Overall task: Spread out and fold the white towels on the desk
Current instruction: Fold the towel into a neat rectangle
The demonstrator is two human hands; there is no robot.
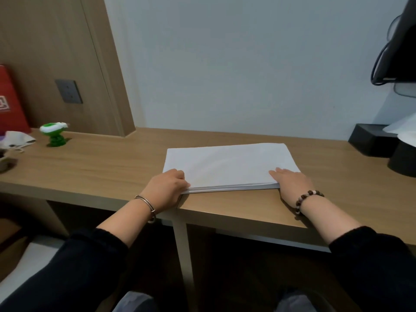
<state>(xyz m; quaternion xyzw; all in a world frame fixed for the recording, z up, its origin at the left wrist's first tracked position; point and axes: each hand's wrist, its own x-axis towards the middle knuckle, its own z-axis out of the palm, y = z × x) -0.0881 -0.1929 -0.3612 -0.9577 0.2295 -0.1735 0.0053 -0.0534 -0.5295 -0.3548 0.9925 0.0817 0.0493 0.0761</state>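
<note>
I see the white towel [229,165] folded into a flat, smooth rectangle with stacked layers visible along its near edge, lying on the desk [90,167] close to the front edge. My left hand [167,188] curls around the near-left corner. My right hand [290,181] presses flat, fingers straight, on the near-right corner.

1. Indoor furnished room, of a home or lodging kind; which one cannot be told.
2. Long wooden desk [101,163] built against a pale painted wall [225,64].
3. Wood wall panel [45,52] carries a dark socket [68,91].
4. Dark screen [405,41] with hanging cable [380,61] above the desk's far right corner.
5. Personal items at the desk's left edge: green toy [54,134], red bag [10,104], face mask [18,139].
</note>
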